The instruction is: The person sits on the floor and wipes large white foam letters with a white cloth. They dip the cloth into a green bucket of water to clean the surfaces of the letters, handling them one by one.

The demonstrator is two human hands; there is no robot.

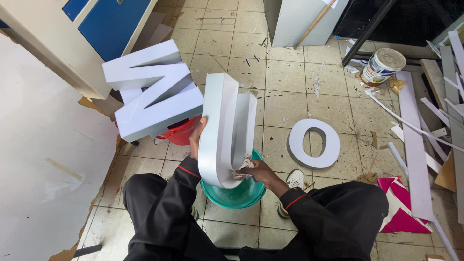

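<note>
While the person sits over the tiled floor, the biggest thing in view is the white board at the left edge, bare, with torn brown edging. Next down: a white N-shaped channel letter, resting tilted on top of a red bucket; what the bucket holds is hidden. Then the white U-shaped channel letter, held upright over a teal bucket between the knees. The left hand is clamped on the U's outer side wall. The right hand is closed on a whitish rag, pressed against the inside of the U's curve. Hands are apart, the U between them. The teal bucket's contents can't be made out, since the U blocks it.

A flat white O-shaped letter face lies on the floor, to the right and apart from the U. A pile of white and grey strips runs along the right side, and a pink and white offcut lies by the right knee. A paint can stands upper right, lid shut.

Counts: three letters, two buckets, one can, one rag.
</note>
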